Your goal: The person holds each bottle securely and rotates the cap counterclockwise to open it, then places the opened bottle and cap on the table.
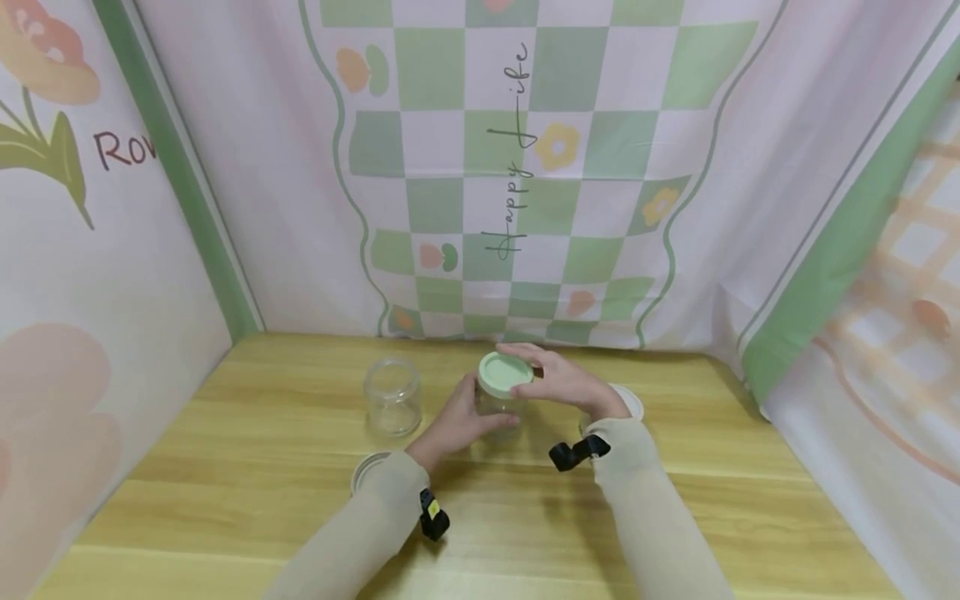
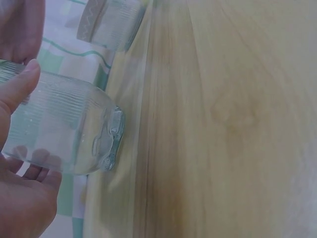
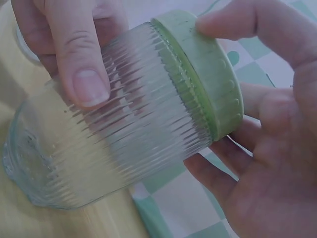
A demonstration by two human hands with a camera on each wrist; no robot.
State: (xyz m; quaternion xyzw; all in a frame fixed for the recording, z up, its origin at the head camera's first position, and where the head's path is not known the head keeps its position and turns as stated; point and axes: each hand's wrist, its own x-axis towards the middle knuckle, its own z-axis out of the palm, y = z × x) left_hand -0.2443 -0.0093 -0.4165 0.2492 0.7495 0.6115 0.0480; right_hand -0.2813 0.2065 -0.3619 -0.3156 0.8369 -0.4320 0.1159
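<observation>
A clear ribbed glass jar point(image 1: 498, 406) with a light green lid point(image 1: 505, 373) is between the two hands, above the wooden table. My left hand point(image 1: 459, 423) grips the jar's body, thumb on the near side and fingers around the far side. In the right wrist view, the green lid point(image 3: 208, 69) sits on the jar's mouth, and the fingers of my right hand point(image 1: 564, 383) hold its rim. The left wrist view shows the tilted jar point(image 2: 74, 124) with its base apart from the tabletop. Inside the glass point(image 3: 133, 129) I see no contents.
Left of the hands stands a lidless glass jar point(image 1: 393, 402). A round silvery lid or ring point(image 1: 366, 472) lies partly hidden by the left sleeve. Behind the right wrist, a white-topped jar point(image 1: 633, 403) is mostly covered. A checked curtain point(image 1: 502, 167) hangs along the table's back edge.
</observation>
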